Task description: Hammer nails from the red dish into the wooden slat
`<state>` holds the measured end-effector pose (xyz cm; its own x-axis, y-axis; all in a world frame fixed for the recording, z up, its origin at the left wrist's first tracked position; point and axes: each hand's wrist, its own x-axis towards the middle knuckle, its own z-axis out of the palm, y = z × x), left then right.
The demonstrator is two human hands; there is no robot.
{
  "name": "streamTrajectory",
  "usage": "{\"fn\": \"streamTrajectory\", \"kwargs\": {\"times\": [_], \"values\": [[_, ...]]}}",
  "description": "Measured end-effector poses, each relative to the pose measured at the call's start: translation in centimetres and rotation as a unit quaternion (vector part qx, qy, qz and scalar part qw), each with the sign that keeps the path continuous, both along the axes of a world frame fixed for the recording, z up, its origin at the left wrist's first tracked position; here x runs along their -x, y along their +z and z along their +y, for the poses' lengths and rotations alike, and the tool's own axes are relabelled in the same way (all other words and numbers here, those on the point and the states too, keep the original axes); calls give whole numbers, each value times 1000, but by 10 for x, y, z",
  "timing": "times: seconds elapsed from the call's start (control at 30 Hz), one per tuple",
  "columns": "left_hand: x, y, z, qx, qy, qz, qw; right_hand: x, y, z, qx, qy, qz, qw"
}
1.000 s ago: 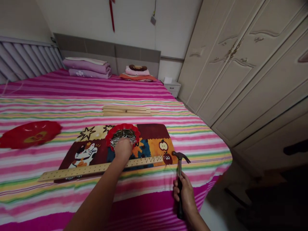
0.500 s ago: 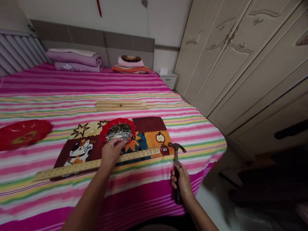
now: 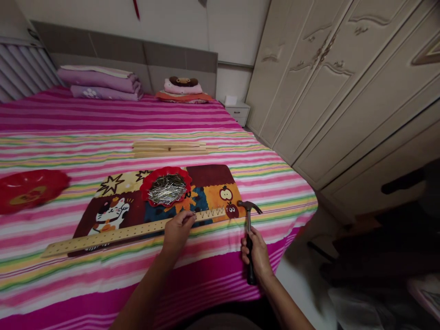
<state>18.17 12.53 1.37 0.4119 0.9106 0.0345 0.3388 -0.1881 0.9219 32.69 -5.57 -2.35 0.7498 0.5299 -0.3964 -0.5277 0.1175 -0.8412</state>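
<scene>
My left hand (image 3: pixel 178 231) is pinched over the perforated wooden strip (image 3: pixel 137 231), its fingertips closed on a nail that barely shows. Several thin nails (image 3: pixel 212 212) stand up in the strip's right part. Just beyond the hand, a red scalloped bowl (image 3: pixel 145 196) holds a heap of loose silver nails (image 3: pixel 167 189). My right hand (image 3: pixel 257 252) grips the dark handle of a claw hammer (image 3: pixel 249 219), whose head is at the right edge of the patterned mat (image 3: pixel 206 174). The strip lies along the mat's near side and sticks out past it on the left.
Farther back lie several plain wooden strips (image 3: pixel 168 149) on the striped bedspread (image 3: pixel 103 266). A red dish (image 3: pixel 51 181) rests at the left. Folded bedding (image 3: pixel 99 82) is stacked by the headboard (image 3: pixel 117 50). A wardrobe (image 3: pixel 309 101) stands along the right side, past the bed's edge.
My left hand has come out of the nail bowl in a pinch and moved nearer, down to the wooden strip. The right hand keeps hold of the hammer. The view has shifted slightly.
</scene>
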Motion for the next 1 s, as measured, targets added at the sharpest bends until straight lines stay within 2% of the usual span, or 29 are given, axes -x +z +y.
{"fn": "streamTrajectory", "kwargs": {"times": [0.5, 0.6, 0.7, 0.8, 0.93, 1.0], "values": [[-1, -12, -3, -161, -31, 82, 983, 3, 1, 0, 6, -1, -9, 1000], [0, -15, -5, -177, -35, 90, 979, 10, 9, -3, 16, -2, -35, 999], [1, -18, -5, -190, -43, 94, 976, 17, 30, -7, 50, 28, -104, 993], [2, -20, -6, -197, -46, 94, 975, 21, 59, -10, 83, 124, -248, 957], [1, -19, -6, -199, -51, 92, 974, 23, 86, -6, 87, 253, -435, 860], [1, -19, -6, -202, -45, 105, 973, 25, 91, -3, 81, 283, -478, 828]]}}
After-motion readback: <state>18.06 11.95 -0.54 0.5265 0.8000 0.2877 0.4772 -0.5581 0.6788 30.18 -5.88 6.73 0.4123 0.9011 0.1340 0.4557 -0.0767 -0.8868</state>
